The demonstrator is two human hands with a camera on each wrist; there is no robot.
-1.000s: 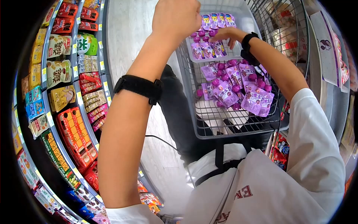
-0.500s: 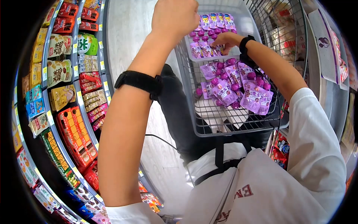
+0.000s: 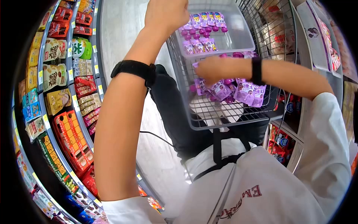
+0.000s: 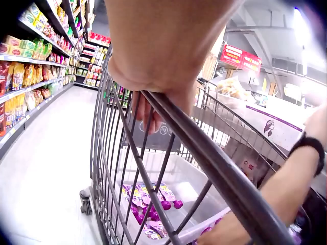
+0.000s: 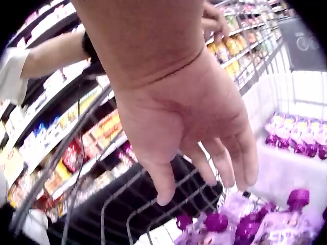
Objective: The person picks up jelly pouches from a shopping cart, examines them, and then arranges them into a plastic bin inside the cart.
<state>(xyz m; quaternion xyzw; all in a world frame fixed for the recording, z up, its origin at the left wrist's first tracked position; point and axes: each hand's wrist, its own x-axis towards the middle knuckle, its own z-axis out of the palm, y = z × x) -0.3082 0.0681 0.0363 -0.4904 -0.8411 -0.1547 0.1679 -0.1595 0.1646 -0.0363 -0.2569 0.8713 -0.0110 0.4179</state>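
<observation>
My left hand (image 3: 166,15) grips the rim of the shopping cart (image 4: 217,168), with fingers draped over the rail in the left wrist view. Above the loose purple spouted pouches (image 3: 249,92) in the cart basket is my right hand (image 3: 210,71), blurred in the head view. Its fingers hang extended and apart in the right wrist view, holding nothing. Just ahead of it, a clear plastic bin (image 3: 238,37) stands in the cart, with purple pouches (image 3: 199,45) laid in rows, their caps facing one another.
Snack shelves (image 3: 59,100) line the left side, across a pale floor (image 3: 151,164). To the right is a white display box (image 3: 315,37) with packets. Red packets (image 3: 279,143) sit on a low shelf beside the cart. A thin black cable (image 3: 156,136) crosses near the leg.
My right hand has moved back from the bin's front row to over the loose pouches. The left hand keeps its place on the cart rim, while the head view has shifted slightly.
</observation>
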